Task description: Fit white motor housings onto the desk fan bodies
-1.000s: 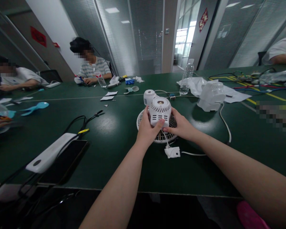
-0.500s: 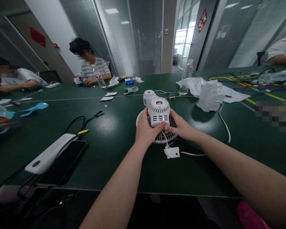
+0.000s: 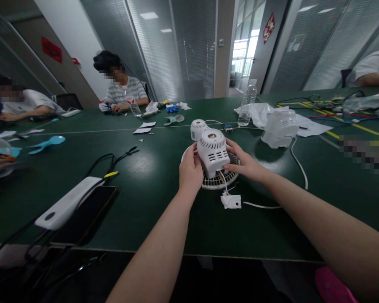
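A white fan motor housing (image 3: 212, 148) with vent slots sits over a round white fan grille (image 3: 217, 182), turned so its lower end points slightly right. My left hand (image 3: 191, 171) grips the housing's left side, its thumb hidden from view. On the other side, my right hand (image 3: 245, 163) holds it, with the thumb at the lower right corner. A cord runs down from the housing to a small white plastic part (image 3: 231, 201) on the table. Just behind stands a smaller white vented piece (image 3: 197, 129).
A white vented cover (image 3: 279, 128) stands to the right beside a plastic bottle (image 3: 248, 103). At left lie a white power bank (image 3: 71, 202), a dark phone (image 3: 90, 214) and black cables. Other people sit along the green table (image 3: 151, 223).
The housing has turned, its lower end swinging right. My left thumb has left its front; my right hand has shifted right. The small plastic part has moved slightly right.
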`<state>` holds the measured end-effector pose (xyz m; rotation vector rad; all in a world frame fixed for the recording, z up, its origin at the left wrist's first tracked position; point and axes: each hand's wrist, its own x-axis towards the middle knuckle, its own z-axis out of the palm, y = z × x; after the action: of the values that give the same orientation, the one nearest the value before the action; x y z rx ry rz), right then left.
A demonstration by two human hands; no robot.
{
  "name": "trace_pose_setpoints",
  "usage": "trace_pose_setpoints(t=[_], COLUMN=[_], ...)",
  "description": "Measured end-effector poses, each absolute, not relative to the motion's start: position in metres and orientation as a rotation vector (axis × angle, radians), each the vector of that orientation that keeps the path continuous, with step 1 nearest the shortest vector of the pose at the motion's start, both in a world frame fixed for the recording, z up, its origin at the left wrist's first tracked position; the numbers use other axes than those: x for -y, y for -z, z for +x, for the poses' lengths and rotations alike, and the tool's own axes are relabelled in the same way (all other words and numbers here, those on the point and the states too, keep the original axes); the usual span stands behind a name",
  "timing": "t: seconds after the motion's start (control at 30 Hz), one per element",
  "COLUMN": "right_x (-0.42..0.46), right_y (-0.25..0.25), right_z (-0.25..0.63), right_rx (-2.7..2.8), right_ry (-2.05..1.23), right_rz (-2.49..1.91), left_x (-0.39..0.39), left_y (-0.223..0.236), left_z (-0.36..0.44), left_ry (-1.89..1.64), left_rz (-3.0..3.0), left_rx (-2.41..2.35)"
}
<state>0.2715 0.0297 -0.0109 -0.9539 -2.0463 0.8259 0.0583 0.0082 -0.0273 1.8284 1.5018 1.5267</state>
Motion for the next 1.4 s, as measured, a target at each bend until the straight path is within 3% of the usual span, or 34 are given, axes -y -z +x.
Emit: trace_pose_setpoints(t=[0.2,0.37,0.8,1.03,1.4], right_x=[-0.019,-0.011,-0.010,-0.018,-0.032], right_y=[0.012,0.009,-0.001,-0.004,-0.002], right_z=[0.259,0.250,0.256,0.266,0.278], right_rx=[2.058,1.980,2.006,2.117,2.120], right_ry=[-0.647,-0.364,-0.190,-0.277,-0.595], right_rz=[-0.865,-1.067,-1.130,-1.203,-1.127], left_x=[-0.009,-0.005,0.002,0.007,0.005], left_y=[0.026,0.022,0.019,0.016,0.016], left_z=[0.058,0.058,0.059,0.058,0.062], left_ry=[-1.362,-1.260,-1.411,-1.332,-1.495], left_rz=[1.900,1.970,1.930,1.869,1.998], left_rx=[-1.582,-1.667,-1.799,-1.897,-1.746])
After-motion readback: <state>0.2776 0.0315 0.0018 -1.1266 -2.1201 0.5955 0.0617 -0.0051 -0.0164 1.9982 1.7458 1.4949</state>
